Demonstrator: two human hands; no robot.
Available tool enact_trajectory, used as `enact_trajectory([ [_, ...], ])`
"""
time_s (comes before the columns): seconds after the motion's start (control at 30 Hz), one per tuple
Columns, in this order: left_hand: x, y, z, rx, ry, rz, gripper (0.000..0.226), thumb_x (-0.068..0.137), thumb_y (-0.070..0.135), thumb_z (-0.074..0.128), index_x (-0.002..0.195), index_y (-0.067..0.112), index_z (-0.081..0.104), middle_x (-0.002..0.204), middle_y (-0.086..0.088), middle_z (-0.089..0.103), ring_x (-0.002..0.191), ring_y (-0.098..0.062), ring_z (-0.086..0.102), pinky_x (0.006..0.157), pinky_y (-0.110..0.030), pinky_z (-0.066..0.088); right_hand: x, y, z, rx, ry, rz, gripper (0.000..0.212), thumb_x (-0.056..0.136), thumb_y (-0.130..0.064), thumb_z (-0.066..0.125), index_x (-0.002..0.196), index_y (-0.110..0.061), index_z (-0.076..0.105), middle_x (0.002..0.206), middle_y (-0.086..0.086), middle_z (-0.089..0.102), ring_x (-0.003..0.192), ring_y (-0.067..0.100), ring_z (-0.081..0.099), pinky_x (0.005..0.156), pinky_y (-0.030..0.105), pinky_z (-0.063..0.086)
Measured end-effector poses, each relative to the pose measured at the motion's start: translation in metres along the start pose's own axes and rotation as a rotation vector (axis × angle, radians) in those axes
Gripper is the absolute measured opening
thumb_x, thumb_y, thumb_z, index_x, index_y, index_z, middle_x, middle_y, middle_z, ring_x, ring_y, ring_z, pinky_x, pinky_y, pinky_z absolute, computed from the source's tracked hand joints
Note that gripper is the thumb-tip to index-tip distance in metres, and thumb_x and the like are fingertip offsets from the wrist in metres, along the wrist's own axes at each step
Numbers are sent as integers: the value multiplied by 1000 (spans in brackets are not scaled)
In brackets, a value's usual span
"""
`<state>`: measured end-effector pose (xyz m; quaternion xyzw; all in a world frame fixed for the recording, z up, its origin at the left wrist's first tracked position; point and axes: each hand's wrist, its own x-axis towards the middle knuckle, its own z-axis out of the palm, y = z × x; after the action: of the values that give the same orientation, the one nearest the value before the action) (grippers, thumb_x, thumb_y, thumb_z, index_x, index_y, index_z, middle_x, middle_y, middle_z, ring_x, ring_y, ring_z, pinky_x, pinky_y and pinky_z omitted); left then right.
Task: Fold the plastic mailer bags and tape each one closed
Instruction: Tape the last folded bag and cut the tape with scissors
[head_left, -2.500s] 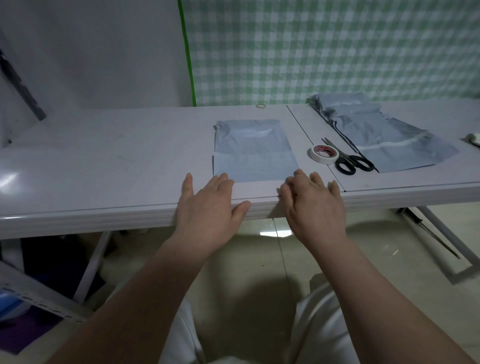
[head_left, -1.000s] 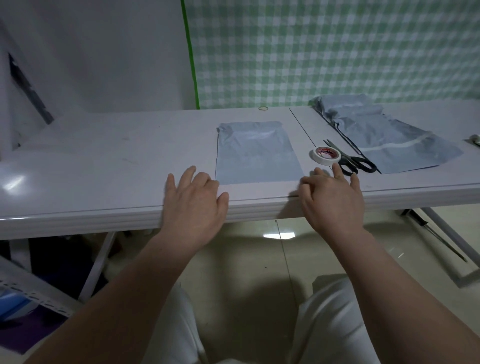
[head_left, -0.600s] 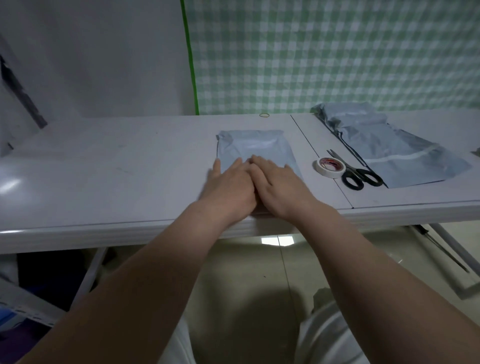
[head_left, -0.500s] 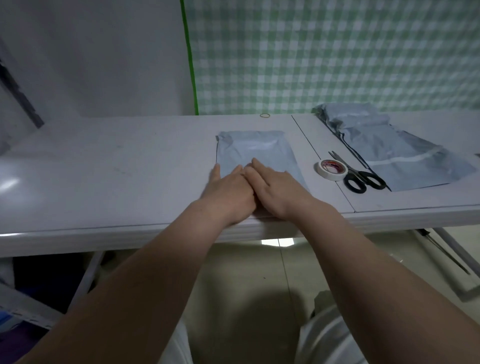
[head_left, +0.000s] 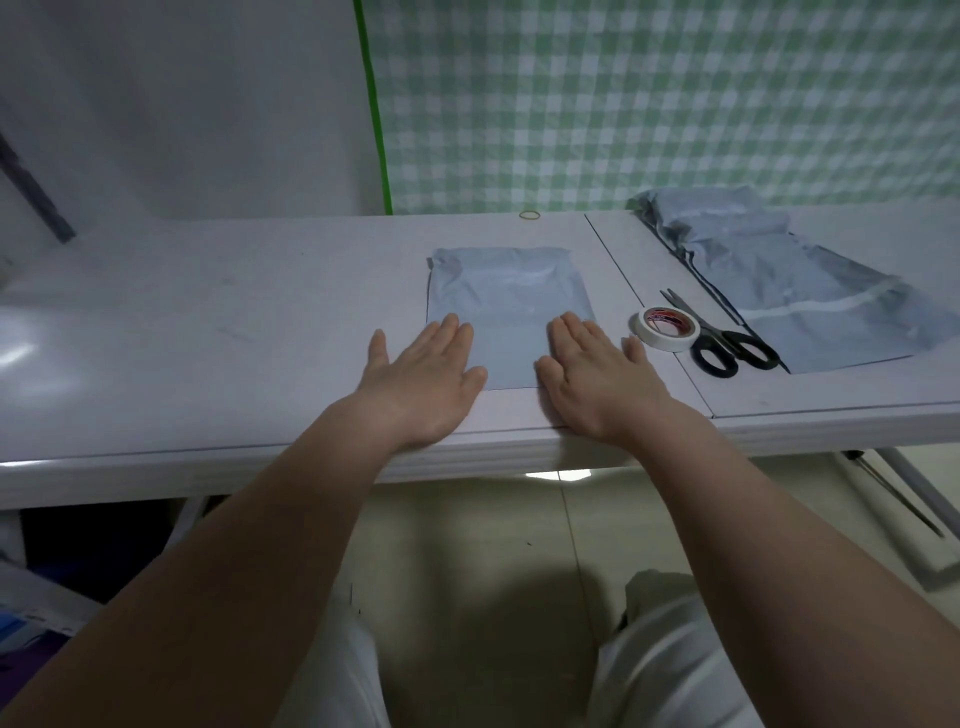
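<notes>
Grey mailer bag (head_left: 509, 306) flat on table (head_left: 208, 332) — left hand (head_left: 421, 379), right hand (head_left: 597, 374) spread flat on near corners, gripping nothing.

Both hands (head_left: 511, 379) have slid apart across the mailer bag (head_left: 506, 306).

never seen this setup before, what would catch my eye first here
The left hand and right hand lie flat at the near corners of a grey mailer bag near the front edge of the white table. Just right of it sit a tape roll and black scissors, with a pile of more bags to their right. A green checked cloth hangs behind.
</notes>
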<state>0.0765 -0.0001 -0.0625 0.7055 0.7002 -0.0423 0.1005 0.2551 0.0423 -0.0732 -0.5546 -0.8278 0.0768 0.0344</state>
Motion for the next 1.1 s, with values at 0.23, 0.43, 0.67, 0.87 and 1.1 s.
enact_trajectory([
  [0.23, -6, -13, -1, 50, -15, -34, 57, 100, 46, 6, 151, 25, -10, 159, 8, -16, 146, -16, -16, 115, -54, -10, -2, 10, -2, -12, -22, 35, 51, 99, -36, 17, 142, -10, 23, 152, 4, 21, 141, 20, 19, 113, 51, 14],
  [0.43, -12, -20, -1, 51, 0, -38, 56, 101, 43, 6, 151, 26, -9, 159, 9, -15, 145, -18, -20, 116, -54, -9, -12, 15, -8, -25, 5, 54, 41, 99, -31, 19, 133, -10, 32, 140, 4, 32, 132, 21, 29, 107, 50, 24],
  [0.67, -17, -32, -1, 60, 8, -61, 53, 101, 43, 6, 150, 31, -10, 157, 5, -21, 143, -21, -25, 116, -53, -7, -29, 17, -15, 77, 55, 97, 32, 101, -23, 25, 132, -20, 32, 128, 6, 43, 127, 23, 35, 105, 47, 24],
  [0.87, -19, -38, -1, 34, 15, -71, 52, 101, 42, 8, 150, 34, -9, 158, 4, -20, 144, -22, -22, 117, -53, -5, -32, 22, -9, 91, 119, 124, 55, 91, -9, 32, 143, -25, 24, 135, 12, 43, 122, 31, 43, 109, 46, 23],
  [1.1, -20, -33, -6, -142, 168, -34, 49, 103, 32, 18, 152, 24, 11, 160, 2, 8, 147, -22, 2, 117, -51, 7, -29, 25, -24, 140, 603, 244, 42, 87, -7, 45, 122, -24, 61, 113, 5, 67, 104, 31, 59, 75, 34, 45],
])
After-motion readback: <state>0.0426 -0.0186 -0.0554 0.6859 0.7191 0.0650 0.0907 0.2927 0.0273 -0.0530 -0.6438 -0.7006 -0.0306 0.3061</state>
